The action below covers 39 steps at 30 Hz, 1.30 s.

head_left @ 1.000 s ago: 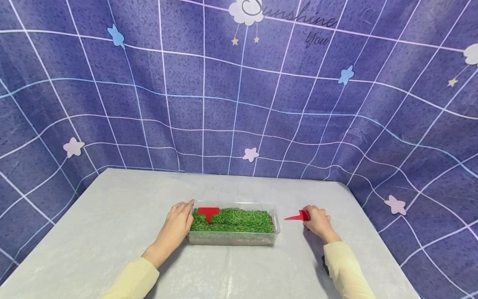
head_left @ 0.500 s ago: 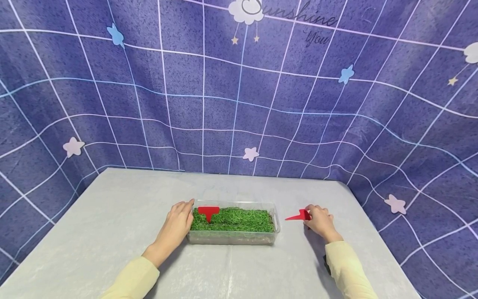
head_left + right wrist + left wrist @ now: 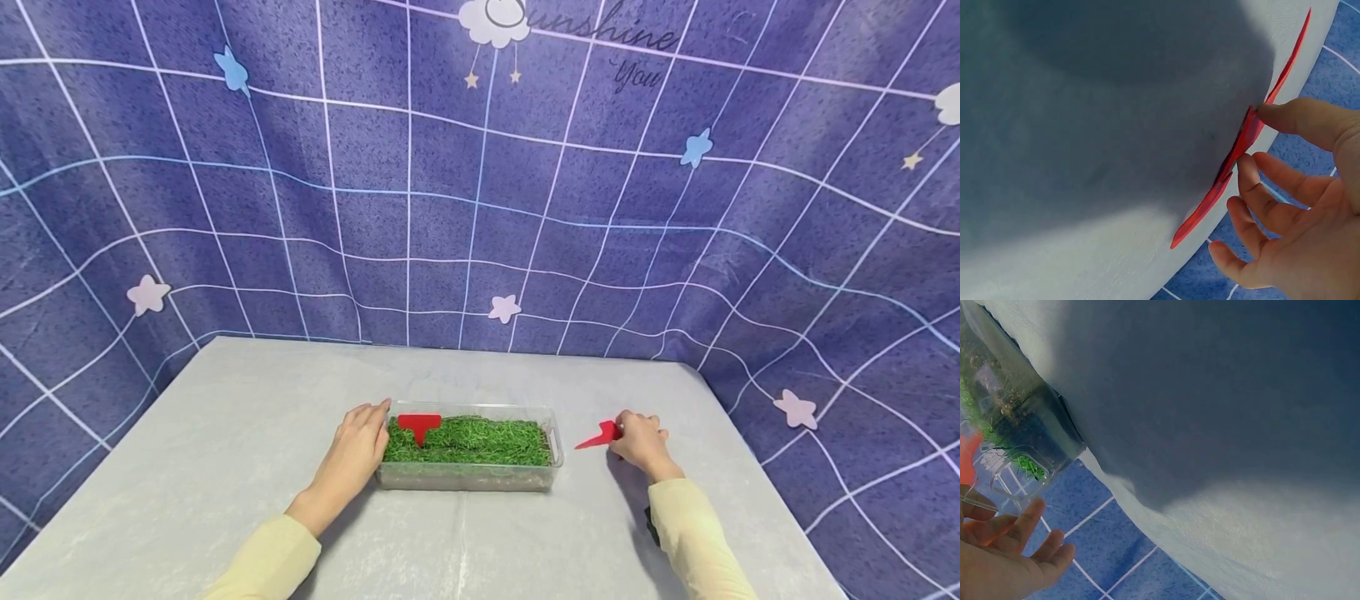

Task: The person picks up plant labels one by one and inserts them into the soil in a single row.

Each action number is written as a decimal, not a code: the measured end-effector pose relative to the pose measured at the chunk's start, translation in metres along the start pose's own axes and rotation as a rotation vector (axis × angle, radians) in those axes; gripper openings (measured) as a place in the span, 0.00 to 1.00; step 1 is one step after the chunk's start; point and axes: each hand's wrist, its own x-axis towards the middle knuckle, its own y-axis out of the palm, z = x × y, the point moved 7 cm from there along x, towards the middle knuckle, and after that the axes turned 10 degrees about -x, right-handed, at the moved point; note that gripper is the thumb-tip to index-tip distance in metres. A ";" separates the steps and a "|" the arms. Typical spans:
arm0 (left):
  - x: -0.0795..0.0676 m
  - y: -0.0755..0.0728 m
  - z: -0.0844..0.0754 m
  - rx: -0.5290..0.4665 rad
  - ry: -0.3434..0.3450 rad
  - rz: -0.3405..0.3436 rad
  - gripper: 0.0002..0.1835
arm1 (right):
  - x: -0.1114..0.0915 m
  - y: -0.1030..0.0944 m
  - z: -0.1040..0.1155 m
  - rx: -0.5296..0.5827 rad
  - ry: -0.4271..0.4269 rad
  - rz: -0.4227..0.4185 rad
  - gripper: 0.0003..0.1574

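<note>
A clear plastic box [image 3: 468,479] filled with green turf [image 3: 480,442] stands mid-table. At its left end is my left hand [image 3: 360,442]; the left wrist view shows thumb and fingers gripping the rim beside the cut-out handle [image 3: 1022,475]. Upright in the turf's left part stands a red T-shaped plant label [image 3: 420,425]. Right of the box, my right hand [image 3: 641,442] pinches another red plant label [image 3: 600,436] between thumb and fingertips, its pointed end toward the box and apart from it. The right wrist view shows that red label [image 3: 1241,140] nearly edge-on, above the tabletop.
A pale grey cloth covers the table [image 3: 262,400]. Behind it and at both sides hangs a blue-purple curtain [image 3: 450,233] with a grid and star pattern. Something dark shows beneath the right sleeve [image 3: 690,533].
The pointed end of the label in my right hand has tipped slightly down toward the table. My left hand, the box and the standing label stay where they were.
</note>
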 end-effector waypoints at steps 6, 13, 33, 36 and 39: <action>-0.001 0.000 -0.001 -0.003 0.000 0.005 0.22 | -0.001 0.000 0.003 0.012 -0.003 -0.001 0.18; -0.001 0.000 0.000 -0.001 -0.001 0.001 0.21 | -0.003 0.000 0.004 -0.004 -0.005 -0.006 0.20; -0.001 0.001 0.001 -0.002 -0.012 0.006 0.22 | -0.004 -0.009 0.005 0.044 -0.034 -0.052 0.18; -0.001 0.000 0.001 0.000 -0.007 0.004 0.22 | -0.003 -0.010 0.005 0.080 -0.035 -0.075 0.12; -0.001 -0.001 0.000 0.000 0.000 -0.003 0.21 | -0.002 -0.014 0.006 0.130 -0.052 -0.117 0.06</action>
